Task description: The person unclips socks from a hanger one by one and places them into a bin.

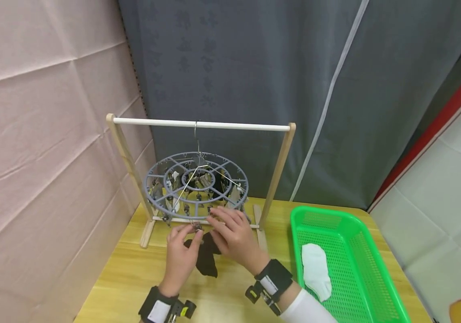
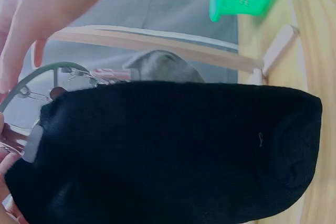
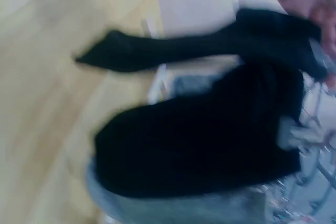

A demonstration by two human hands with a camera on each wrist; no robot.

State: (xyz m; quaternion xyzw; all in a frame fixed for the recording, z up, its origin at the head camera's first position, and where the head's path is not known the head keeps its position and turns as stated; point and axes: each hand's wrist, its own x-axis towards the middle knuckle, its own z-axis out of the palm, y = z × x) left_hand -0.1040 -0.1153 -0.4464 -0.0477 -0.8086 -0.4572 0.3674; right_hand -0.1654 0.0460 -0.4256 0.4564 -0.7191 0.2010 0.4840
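My left hand (image 1: pixel 182 253) pinches a small clip (image 1: pixel 197 226) at the near rim of a round grey clip hanger (image 1: pixel 150 177). A black sock (image 2: pixel 184 150) hangs at that clip and fills much of the left wrist view. Beside it, a second black sock (image 3: pixel 199 140) hangs from another clip (image 3: pixel 299 135), seen in the blurred right wrist view. My right hand (image 1: pixel 236 237) is at the hanger's near right rim, its fingers extended. In the left wrist view, nothing shows in its fingers. Whether they touch the rim, I cannot tell.
The hanger hooks over the white bar (image 1: pixel 238 126) of a wooden stand (image 1: pixel 280 175), with several grey and light socks clipped on. At the right, a green basket (image 1: pixel 380 269) holds a white sock (image 1: pixel 316 271). A grey curtain (image 1: pixel 234 67) hangs behind.
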